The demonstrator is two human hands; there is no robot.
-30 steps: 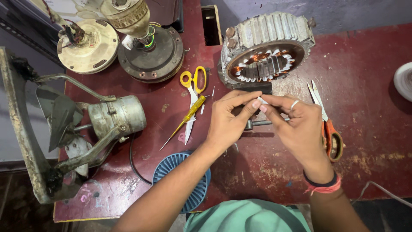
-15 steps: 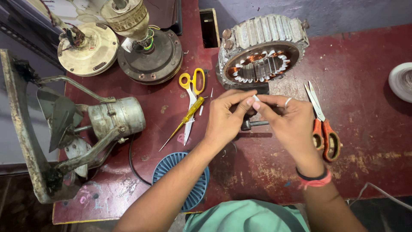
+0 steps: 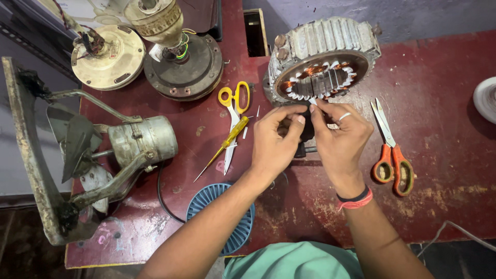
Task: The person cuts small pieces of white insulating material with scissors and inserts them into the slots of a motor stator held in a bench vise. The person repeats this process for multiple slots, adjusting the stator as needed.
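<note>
Head view, looking down on a red counter (image 3: pixel 439 67). At centre lies a motor stator (image 3: pixel 323 64), a ribbed grey ring housing that holds copper windings and white slot liners in its bore. We see the left hand (image 3: pixel 274 142) and the right hand (image 3: pixel 338 139) meeting just below its rim, fingertips pinched together on a small white strip (image 3: pixel 313 102) at the edge of the bore; both hands are clenched on this strip, and a dark part beneath them is mostly hidden. The right hand wears one ring and two wristbands, one black and one red.

Left of the hands we count one pair of yellow-handled scissors (image 3: pixel 232 111) and one yellow-handled screwdriver (image 3: pixel 227 142) lying across its blades. Right of the hands lies one pair of orange-handled scissors (image 3: pixel 391 155), well apart from the stator. Two scissors in all.

At upper left stand one cream round motor cover (image 3: pixel 108 57) and one dark fan motor (image 3: pixel 178 57) with coloured wires. At far left one exhaust fan (image 3: pixel 93 155) lies with its frame and blades. One blue ribbed disc (image 3: pixel 219 217) sits at the near edge, partly covered by the left forearm. A white roll (image 3: pixel 485 98) is cut off at the right margin.
</note>
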